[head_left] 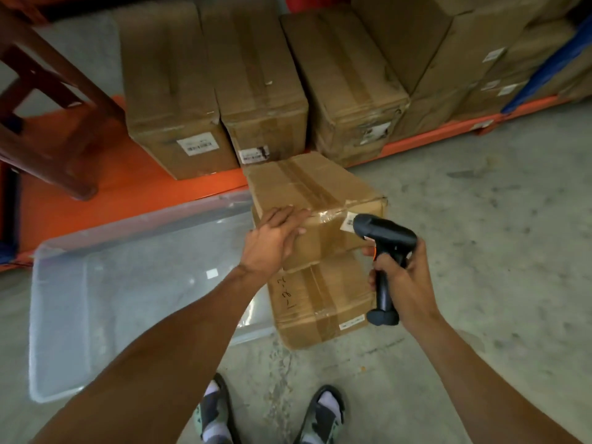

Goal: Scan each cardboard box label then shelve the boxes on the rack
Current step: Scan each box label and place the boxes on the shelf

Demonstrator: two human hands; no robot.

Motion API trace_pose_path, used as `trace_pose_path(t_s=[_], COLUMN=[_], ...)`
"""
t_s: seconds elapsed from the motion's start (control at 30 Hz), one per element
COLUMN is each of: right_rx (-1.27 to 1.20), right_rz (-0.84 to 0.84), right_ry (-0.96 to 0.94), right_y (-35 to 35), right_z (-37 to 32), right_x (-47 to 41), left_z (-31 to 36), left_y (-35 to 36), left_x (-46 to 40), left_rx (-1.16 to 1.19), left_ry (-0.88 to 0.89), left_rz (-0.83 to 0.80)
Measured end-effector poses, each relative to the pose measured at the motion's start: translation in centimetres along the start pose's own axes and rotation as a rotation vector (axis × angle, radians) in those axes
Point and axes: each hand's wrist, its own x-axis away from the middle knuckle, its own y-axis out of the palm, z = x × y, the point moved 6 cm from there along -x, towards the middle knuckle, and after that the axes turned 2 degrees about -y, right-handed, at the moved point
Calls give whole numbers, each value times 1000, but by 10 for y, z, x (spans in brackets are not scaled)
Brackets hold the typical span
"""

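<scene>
At the left of the frame a clear plastic bin [96, 299] lies on the floor below the orange rack [144, 174]. Left of centre, the left hand [275, 238] rests flat, fingers straight, on the near top edge of the top box [314, 193], which sits on a lower box [320, 302]. Right of centre, the right hand [403, 277] grips the scanner [384, 251], its nose almost at the label [348, 221]. Best to steady the box, aim square at the barcode, and probably back off slightly.
</scene>
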Motion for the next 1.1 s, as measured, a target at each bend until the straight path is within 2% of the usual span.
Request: trace_pose_path(t_s=[0.13, 0.33, 0.47, 0.7, 1.1], right_rx=[58, 104, 154, 228, 249], right_rz=[55, 139, 188, 225, 268], right_ry=[-43, -163, -166, -269, -315], right_y=[9, 31, 36, 35, 40], right_z=[7, -9, -20, -32, -51], right_x=[12, 14, 11, 12, 4], left_z=[-8, -10, -28, -26, -33], left_y=[-28, -16, -9, -12, -9], left_x=[-24, -51, -47, -56, -54], left_rx=[-94, -318, -501, -519, -437], left_ry=[66, 91, 47, 69, 101], left_rz=[117, -124, -100, -81, -108])
